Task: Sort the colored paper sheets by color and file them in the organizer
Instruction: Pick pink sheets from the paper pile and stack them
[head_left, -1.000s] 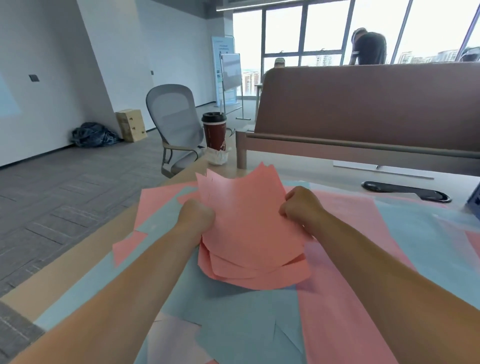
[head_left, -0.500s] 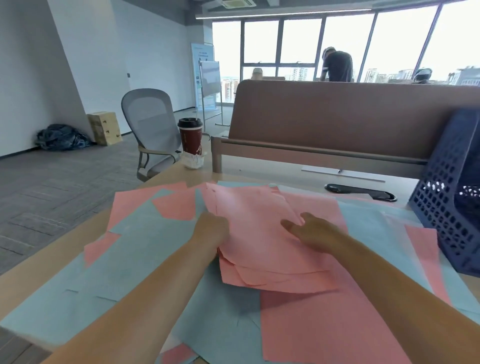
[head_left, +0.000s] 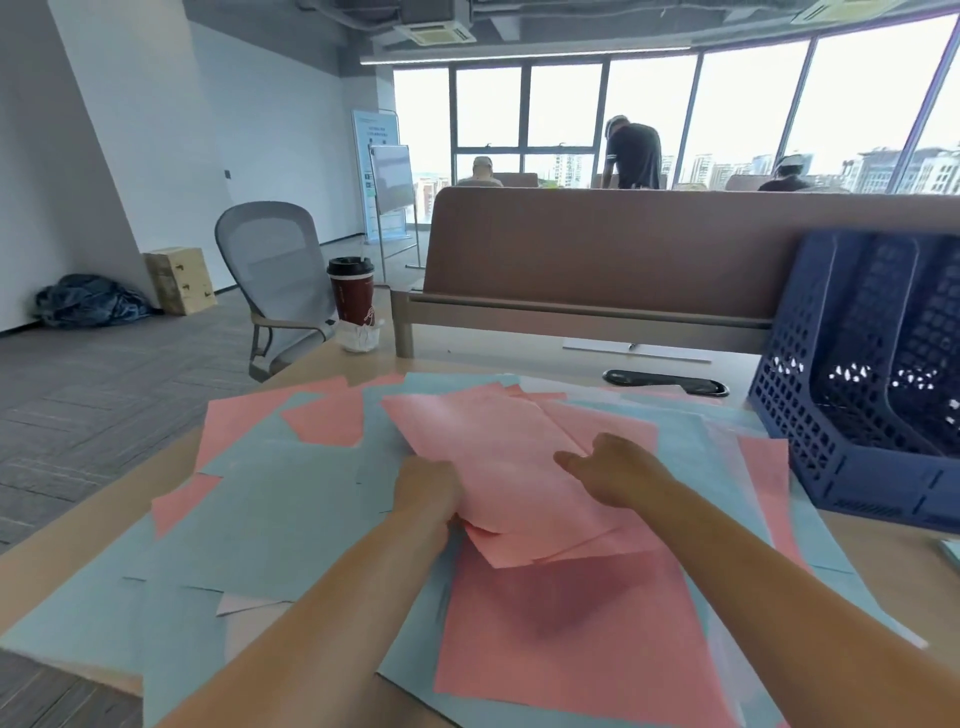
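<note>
On the floor far left: dark bag (head_left: 88, 301) and wooden box (head_left: 179, 280) against the wall, mesh chair (head_left: 275, 275) just right of them. Tabletop (head_left: 93, 525) is mostly covered in paper: blue sheets (head_left: 275, 499) spread over the left half, loose pink sheets (head_left: 571, 634) mixed in and overlapping, the biggest at 6 o'clock of the hands. Coffee cup (head_left: 352, 291) stands upright near the tabletop's far edge, 11 o'clock of the hands, apart from the paper. Left hand (head_left: 428, 488) is clenched on the left edge of the pink stack (head_left: 498, 457), fingers curled under it, near edge lifted a little off the sheets below. Stack is fanned, corners not squared. Right hand (head_left: 615, 470) lies on the stack's right side, released, fingers loosely extended toward 9 o'clock, gripping nothing. Brown divider (head_left: 623, 249) runs along the back at 12 o'clock, black cable grommet (head_left: 665, 382) set in the tabletop just in front of it. Navy mesh organizer (head_left: 872, 374) stands upright at 2 o'clock of the hands, just beside the right edge of the paper spread, open slots facing the camera.
</note>
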